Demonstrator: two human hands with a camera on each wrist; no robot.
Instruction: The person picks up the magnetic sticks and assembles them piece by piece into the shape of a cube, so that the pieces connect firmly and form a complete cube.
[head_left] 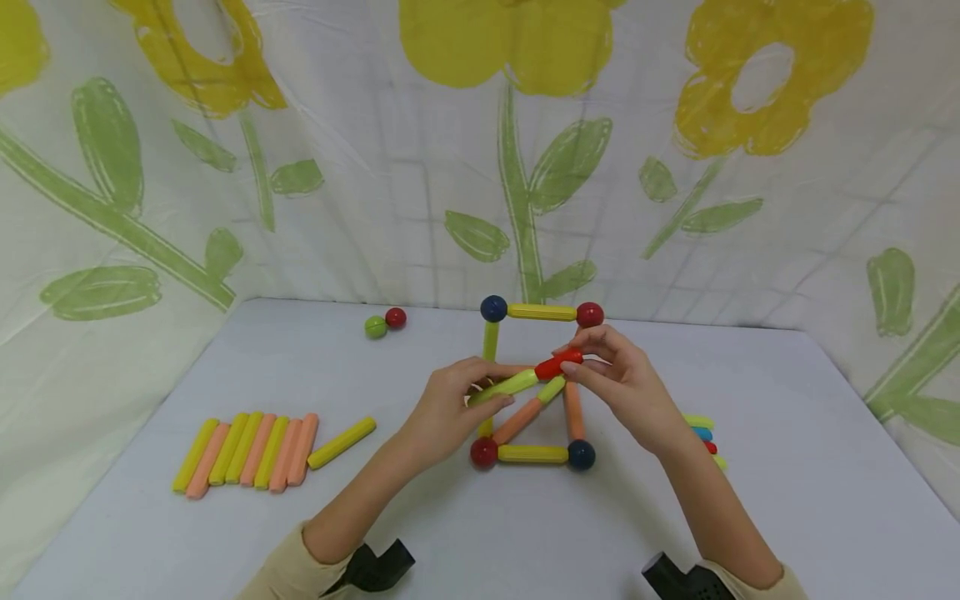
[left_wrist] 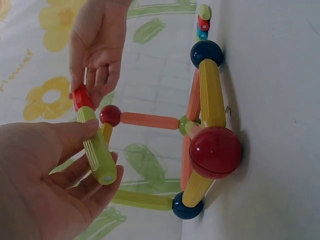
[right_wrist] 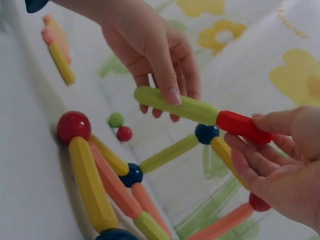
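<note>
My left hand [head_left: 442, 408] pinches a light green stick [right_wrist: 182, 107] between thumb and fingers. With thumb and fingertips, my right hand [head_left: 630, 392] holds a shorter red stick [right_wrist: 242, 127]. The two sticks meet end to end, tilted in the air in front of a frame of sticks and balls. At the frame's lower front, a yellow stick [head_left: 532, 454] joins a red ball [head_left: 483, 452] to a dark blue ball [head_left: 581, 455]. Higher up at the back are another dark blue ball [head_left: 493, 308] and another red ball [head_left: 590, 315]. My hands partly hide the frame's middle.
Left on the white table lies a row of yellow and orange sticks [head_left: 247, 450], with a single yellow stick [head_left: 342, 442] beside it. A green ball [head_left: 376, 327] and a small red ball [head_left: 396, 317] sit farther back. Colored sticks [head_left: 701, 433] show partly behind my right forearm.
</note>
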